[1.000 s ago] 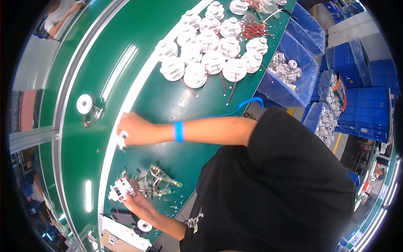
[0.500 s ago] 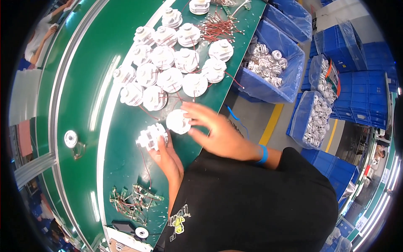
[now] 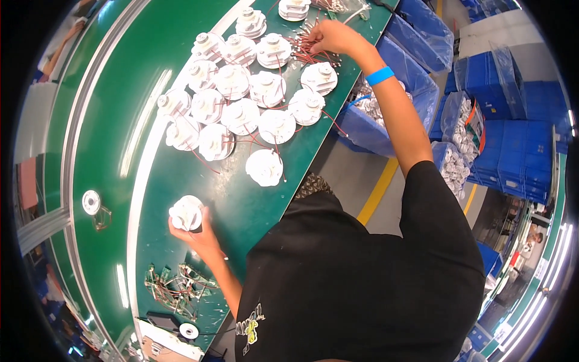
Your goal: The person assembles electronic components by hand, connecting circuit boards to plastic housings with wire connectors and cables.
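Observation:
My left hand [image 3: 200, 236] is wrapped round a white round plastic housing [image 3: 186, 212] with a knob-like top, at the near left of the green table. My right arm reaches to the far end, where my right hand [image 3: 338, 37] pinches into a pile of red wires [image 3: 309, 50] with small white connectors. How many wires the fingertips hold is hidden. Several more white housings stand grouped between my hands, some trailing thin red wires. Apart from the group, nearer to me, a white housing [image 3: 264, 168] rests on the table.
Near the front of the table lies a tangle of green circuit boards [image 3: 181, 288] with wires. A white ring [image 3: 189, 330] sits beside it. Blue lined bins [image 3: 386, 90] with white parts stand right of the table edge. A green belt surface [image 3: 99, 163] runs along the left.
My right hand has left the lone white housing and moved far across to the red wires. My left hand has shifted slightly left, and the housing in it is turned differently.

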Available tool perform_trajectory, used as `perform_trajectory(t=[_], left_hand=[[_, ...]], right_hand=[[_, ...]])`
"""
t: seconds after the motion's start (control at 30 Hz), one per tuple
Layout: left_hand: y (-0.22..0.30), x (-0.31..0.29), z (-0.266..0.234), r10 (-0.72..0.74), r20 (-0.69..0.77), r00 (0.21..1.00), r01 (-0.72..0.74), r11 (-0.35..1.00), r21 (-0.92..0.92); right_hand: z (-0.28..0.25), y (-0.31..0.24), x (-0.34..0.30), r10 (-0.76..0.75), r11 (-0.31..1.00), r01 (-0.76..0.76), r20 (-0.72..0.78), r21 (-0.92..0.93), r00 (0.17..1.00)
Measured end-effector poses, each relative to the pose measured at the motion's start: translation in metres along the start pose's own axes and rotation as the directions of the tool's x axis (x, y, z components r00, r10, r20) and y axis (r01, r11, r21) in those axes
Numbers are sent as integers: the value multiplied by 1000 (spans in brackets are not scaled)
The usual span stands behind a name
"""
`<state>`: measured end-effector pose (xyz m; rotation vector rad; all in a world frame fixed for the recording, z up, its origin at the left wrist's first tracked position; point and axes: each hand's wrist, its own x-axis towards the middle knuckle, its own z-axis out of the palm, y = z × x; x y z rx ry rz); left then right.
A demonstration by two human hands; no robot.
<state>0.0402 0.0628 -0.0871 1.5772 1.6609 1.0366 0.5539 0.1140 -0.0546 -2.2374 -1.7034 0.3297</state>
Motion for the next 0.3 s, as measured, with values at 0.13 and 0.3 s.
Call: perform_trajectory(t=[0.13, 0.3], left_hand=[[5, 2, -3, 24, 76, 997, -23, 1000, -14], [5, 0, -5, 12, 88, 996, -8, 999, -47]], right_hand=[[8, 1, 9, -11, 999, 8, 72, 43, 997], [0, 3, 4, 8, 999, 0, -204, 37, 979]])
